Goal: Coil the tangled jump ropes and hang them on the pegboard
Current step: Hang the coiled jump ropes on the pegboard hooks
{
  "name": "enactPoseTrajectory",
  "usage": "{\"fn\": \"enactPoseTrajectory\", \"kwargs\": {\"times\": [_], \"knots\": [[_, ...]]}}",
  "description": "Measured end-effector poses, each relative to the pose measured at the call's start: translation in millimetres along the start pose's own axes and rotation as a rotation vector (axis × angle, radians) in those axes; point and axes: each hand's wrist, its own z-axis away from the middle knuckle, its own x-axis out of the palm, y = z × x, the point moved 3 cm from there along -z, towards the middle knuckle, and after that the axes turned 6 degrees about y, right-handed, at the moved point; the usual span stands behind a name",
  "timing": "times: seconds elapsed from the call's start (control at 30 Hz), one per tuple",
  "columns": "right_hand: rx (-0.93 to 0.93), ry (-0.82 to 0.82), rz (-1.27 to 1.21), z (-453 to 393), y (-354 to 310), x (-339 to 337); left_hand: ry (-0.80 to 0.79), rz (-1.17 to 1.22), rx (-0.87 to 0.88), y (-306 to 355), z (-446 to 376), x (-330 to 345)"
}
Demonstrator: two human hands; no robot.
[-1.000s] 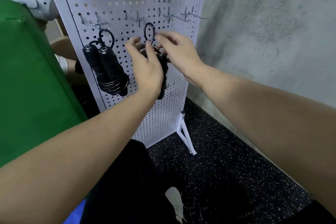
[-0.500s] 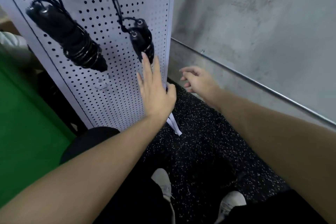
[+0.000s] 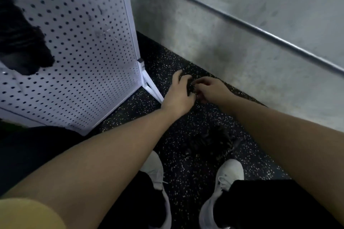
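Both my hands are down near the floor, right of the pegboard's foot. My left hand (image 3: 177,94) and my right hand (image 3: 211,89) meet with curled fingers around a small dark piece of a jump rope (image 3: 191,87); most of that piece is hidden by the fingers. A dark tangled pile of rope (image 3: 208,142) lies on the floor in front of my shoes, hard to make out against the dark mat. On the white pegboard (image 3: 83,42), a blurred black coiled rope bundle (image 3: 20,42) hangs at the left edge.
The floor is a black speckled mat (image 3: 186,173). A grey concrete wall (image 3: 242,52) with a metal rail (image 3: 260,31) runs along the right. The pegboard's white foot brace (image 3: 151,87) sticks out beside my left hand. My two white shoes (image 3: 221,182) stand below.
Both hands have left the pegboard and dropped to the floor, where they now close on a dark rope piece. The view has tilted down, and the second hung rope is out of frame.
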Motion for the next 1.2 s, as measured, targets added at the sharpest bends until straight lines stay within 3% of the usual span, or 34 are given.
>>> {"fn": "enactPoseTrajectory", "kwargs": {"times": [0.23,0.47,0.63,0.83,1.2], "knots": [[0.184,-0.032,0.138,-41,105,-9,-0.355,-0.054,-0.13,-49,-24,102],[0.431,-0.108,0.31,-58,207,-25,-0.527,-0.017,-0.28,-65,-28,180],[0.58,-0.186,0.36,-60,247,-19,-0.571,-0.009,-0.335,-68,-28,210],[0.594,-0.151,0.353,-56,253,-19,-0.594,-0.014,-0.373,-67,-23,214],[0.397,0.049,0.225,-50,218,-28,-0.505,0.043,-0.426,-59,-23,166]]}}
